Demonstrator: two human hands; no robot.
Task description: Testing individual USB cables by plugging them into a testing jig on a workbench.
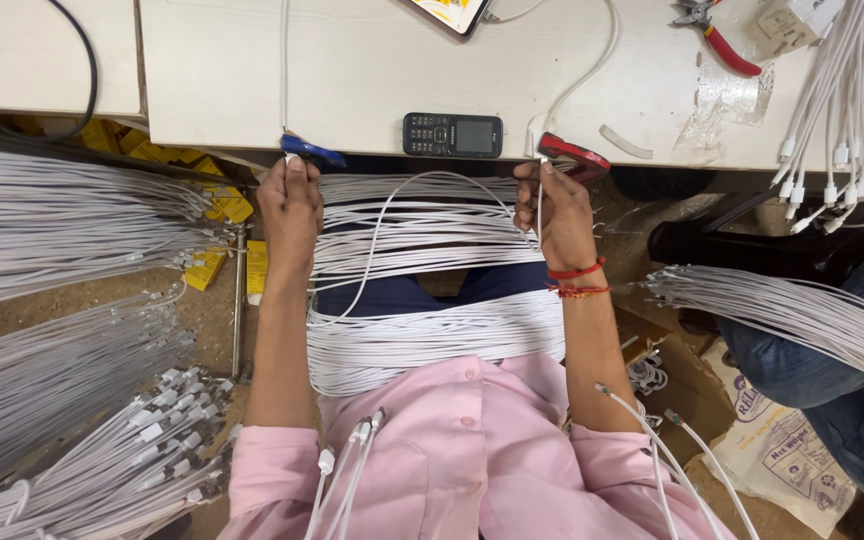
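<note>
A thick sheaf of white cables (432, 340) lies across the lap of the person in the pink shirt (462, 450), running from side to side between both forearms. Just past it, the left hand (290, 205) is closed, thumb pressing a cable end against a blue clip (312, 153) at the table's edge. The right hand (552, 205) pinches another cable end between fingertips, beside a red clip (574, 152). Between the clips, on the white table (372, 70), rests a small black keypad phone (452, 134); farther off lie red-handled pliers (717, 35).
</note>
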